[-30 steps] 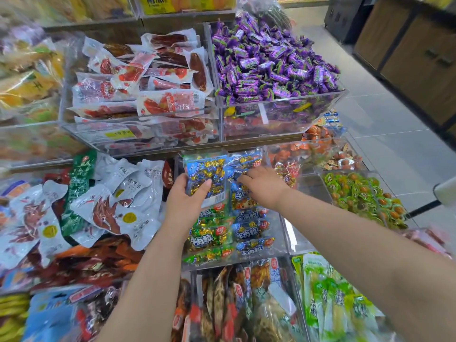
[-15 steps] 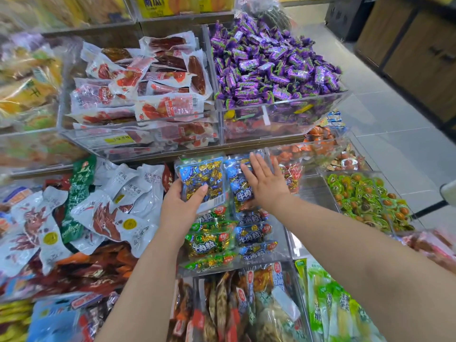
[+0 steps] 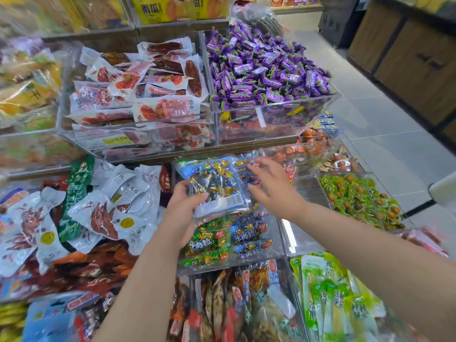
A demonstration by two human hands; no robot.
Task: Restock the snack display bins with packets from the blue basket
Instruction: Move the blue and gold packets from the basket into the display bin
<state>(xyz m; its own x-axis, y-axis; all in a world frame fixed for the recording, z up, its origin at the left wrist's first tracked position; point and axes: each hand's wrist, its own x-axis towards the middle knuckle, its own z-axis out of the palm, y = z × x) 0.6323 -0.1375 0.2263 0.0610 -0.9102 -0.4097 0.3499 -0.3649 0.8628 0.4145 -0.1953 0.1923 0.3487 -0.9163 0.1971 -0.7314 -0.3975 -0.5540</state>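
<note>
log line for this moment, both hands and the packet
left hand: holds blue packet over clear bin | right hand: fingers spread, beside packet, holding nothing

The packet (image 3: 213, 186) hid the fingers of the left grip (image 3: 181, 214); only the thumb showed. The words on its white label were too small to read. The yellow bags (image 3: 27, 90) at the left were a blur. A white thing (image 3: 444, 191) was cut off by the right edge.
</note>
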